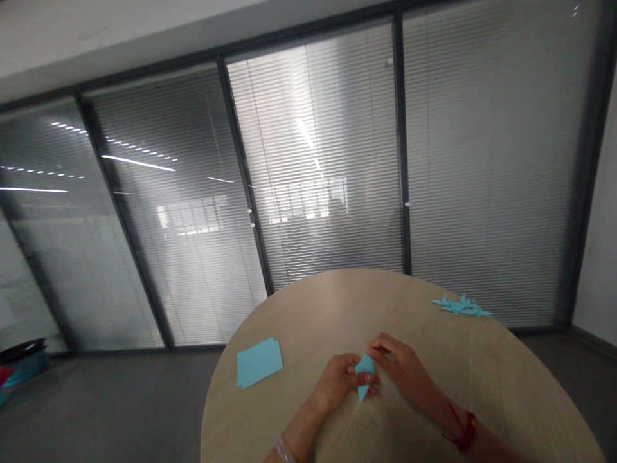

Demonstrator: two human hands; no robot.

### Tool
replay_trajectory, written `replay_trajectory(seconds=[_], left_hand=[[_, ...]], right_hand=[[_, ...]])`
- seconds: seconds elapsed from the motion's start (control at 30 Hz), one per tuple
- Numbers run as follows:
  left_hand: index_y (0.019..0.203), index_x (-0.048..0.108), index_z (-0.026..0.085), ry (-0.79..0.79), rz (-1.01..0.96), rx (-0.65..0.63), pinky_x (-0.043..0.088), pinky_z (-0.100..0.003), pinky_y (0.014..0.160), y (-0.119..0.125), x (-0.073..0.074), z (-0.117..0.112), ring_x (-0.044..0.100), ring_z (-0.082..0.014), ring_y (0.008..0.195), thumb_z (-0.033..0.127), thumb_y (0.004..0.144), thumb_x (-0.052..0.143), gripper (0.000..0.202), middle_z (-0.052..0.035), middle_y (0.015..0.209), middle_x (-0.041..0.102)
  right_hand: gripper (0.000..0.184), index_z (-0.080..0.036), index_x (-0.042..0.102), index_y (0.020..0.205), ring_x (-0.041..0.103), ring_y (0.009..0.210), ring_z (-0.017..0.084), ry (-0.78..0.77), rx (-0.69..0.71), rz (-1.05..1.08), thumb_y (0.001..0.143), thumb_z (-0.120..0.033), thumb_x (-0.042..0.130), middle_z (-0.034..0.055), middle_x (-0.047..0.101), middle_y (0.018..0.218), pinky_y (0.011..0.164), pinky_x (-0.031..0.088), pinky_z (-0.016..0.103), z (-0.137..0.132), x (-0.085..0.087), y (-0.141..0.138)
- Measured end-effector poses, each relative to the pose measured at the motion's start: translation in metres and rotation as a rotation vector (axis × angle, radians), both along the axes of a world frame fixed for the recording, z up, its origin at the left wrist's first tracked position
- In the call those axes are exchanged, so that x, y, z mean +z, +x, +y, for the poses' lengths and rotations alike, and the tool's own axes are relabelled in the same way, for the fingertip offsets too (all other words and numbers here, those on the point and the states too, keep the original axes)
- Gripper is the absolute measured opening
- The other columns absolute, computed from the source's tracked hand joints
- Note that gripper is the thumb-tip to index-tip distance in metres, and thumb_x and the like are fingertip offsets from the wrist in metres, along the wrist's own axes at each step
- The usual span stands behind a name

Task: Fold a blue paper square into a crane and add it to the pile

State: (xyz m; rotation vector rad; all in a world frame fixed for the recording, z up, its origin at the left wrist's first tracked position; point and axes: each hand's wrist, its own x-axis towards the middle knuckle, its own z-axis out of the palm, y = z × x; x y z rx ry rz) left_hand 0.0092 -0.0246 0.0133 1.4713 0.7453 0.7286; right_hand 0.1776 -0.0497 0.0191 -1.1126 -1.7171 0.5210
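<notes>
Plainly, the left hand [339, 383] hides part of the folded paper [365, 364].

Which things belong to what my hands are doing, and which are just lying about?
Likely part of it:
folded blue paper in the left hand
stacked blue sheets
pile of blue paper pieces

Apparently unrelated:
dark-rimmed item on the floor

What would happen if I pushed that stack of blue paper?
The stack of blue paper would probably slide without rolling or tipping, since it lies flat. Its uneven corners suggest it's loose, so it might fan apart. It looks thin, so it's likely light.
</notes>
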Motion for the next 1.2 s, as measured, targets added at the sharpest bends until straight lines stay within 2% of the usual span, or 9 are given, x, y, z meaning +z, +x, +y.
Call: replay_trajectory(seconds=[0.27, 0.37, 0.47, 0.6, 0.83, 0.9, 0.97, 1.03, 1.2], left_hand=[[0.077, 0.07, 0.01, -0.031, 0.02, -0.068, 0.042, -0.029, 0.066, -0.002, -0.002, -0.001, 0.057, -0.0163, 0.061, 0.044, 0.062, 0.075, 0.038, -0.0056, 0.068, 0.066], [0.077, 0.071, 0.01, -0.038, 0.033, -0.089, 0.041, -0.028, 0.066, -0.003, -0.001, -0.003, 0.056, -0.0157, 0.061, 0.041, 0.06, 0.077, 0.036, -0.005, 0.068, 0.066], [0.077, 0.071, 0.01, -0.032, 0.043, -0.122, 0.04, -0.027, 0.065, -0.003, 0.003, -0.006, 0.055, -0.0147, 0.061, 0.038, 0.06, 0.077, 0.033, -0.0051, 0.069, 0.066], [0.08, 0.072, 0.011, -0.006, 0.073, -0.172, 0.041, -0.027, 0.066, -0.003, 0.007, -0.009, 0.056, -0.0145, 0.062, 0.034, 0.064, 0.075, 0.028, -0.0052, 0.072, 0.067], [0.082, 0.073, 0.014, 0.024, 0.144, -0.205, 0.045, -0.03, 0.073, -0.005, 0.011, -0.013, 0.06, -0.018, 0.07, 0.034, 0.066, 0.071, 0.026, -0.0059, 0.076, 0.069], [0.081, 0.073, 0.013, 0.029, 0.138, -0.201, 0.045, -0.03, 0.072, -0.004, 0.011, -0.013, 0.06, -0.0179, 0.069, 0.033, 0.066, 0.071, 0.024, -0.006, 0.074, 0.069], [0.082, 0.072, 0.013, 0.018, 0.102, -0.188, 0.045, -0.03, 0.069, -0.004, 0.009, -0.011, 0.06, -0.0177, 0.067, 0.031, 0.066, 0.071, 0.025, -0.0064, 0.074, 0.069], [0.085, 0.071, 0.013, -0.008, 0.041, -0.154, 0.045, -0.029, 0.065, -0.004, 0.006, -0.007, 0.06, -0.0175, 0.065, 0.03, 0.064, 0.071, 0.027, -0.0071, 0.075, 0.069], [0.08, 0.07, 0.011, -0.02, -0.043, -0.026, 0.043, -0.027, 0.062, -0.006, 0.002, 0.002, 0.059, -0.0157, 0.06, 0.027, 0.062, 0.069, 0.024, -0.0061, 0.07, 0.068]], right_hand=[[0.024, -0.019, 0.056, 0.06, 0.054, 0.058, 0.015, -0.225, 0.154, 0.27, 0.075, -0.038, 0.057, -0.0015, 0.055, 0.057, 0.059, 0.043, 0.026, 0.007, 0.004, 0.003], [0.026, -0.02, 0.054, 0.056, 0.052, 0.052, 0.015, -0.291, 0.192, 0.312, 0.077, -0.036, 0.054, -0.0017, 0.053, 0.053, 0.054, 0.043, 0.026, 0.001, 0.01, 0.003], [0.031, -0.02, 0.054, 0.055, 0.054, 0.054, 0.016, -0.212, 0.191, 0.245, 0.08, -0.038, 0.051, 0.0001, 0.054, 0.054, 0.053, 0.044, 0.025, -0.009, 0.015, 0.007], [0.026, -0.021, 0.062, 0.066, 0.059, 0.073, 0.02, -0.04, 0.167, 0.05, 0.079, -0.042, 0.054, 0.0044, 0.063, 0.072, 0.066, 0.048, 0.028, -0.021, 0.018, 0.019], [0.019, -0.02, 0.065, 0.074, 0.059, 0.08, 0.022, 0.001, 0.263, -0.03, 0.078, -0.036, 0.055, 0.0047, 0.066, 0.077, 0.076, 0.046, 0.032, -0.022, 0.02, 0.024], [0.017, -0.02, 0.064, 0.072, 0.059, 0.078, 0.021, -0.042, 0.256, -0.005, 0.077, -0.035, 0.056, 0.0044, 0.066, 0.076, 0.074, 0.046, 0.032, -0.016, 0.017, 0.02], [0.027, -0.02, 0.057, 0.058, 0.055, 0.059, 0.017, -0.208, 0.191, 0.113, 0.077, -0.038, 0.052, 0.0012, 0.058, 0.058, 0.059, 0.045, 0.028, -0.007, 0.014, 0.015], [0.029, -0.019, 0.054, 0.057, 0.053, 0.054, 0.015, -0.28, 0.13, 0.223, 0.076, -0.041, 0.054, -0.0013, 0.054, 0.053, 0.057, 0.043, 0.027, 0.001, 0.011, 0.009], [0.03, -0.019, 0.059, 0.078, 0.059, 0.062, 0.017, -0.242, 0.328, 0.273, 0.071, -0.048, 0.064, -0.0002, 0.062, 0.065, 0.062, 0.047, 0.029, 0.005, 0.007, 0.003]])
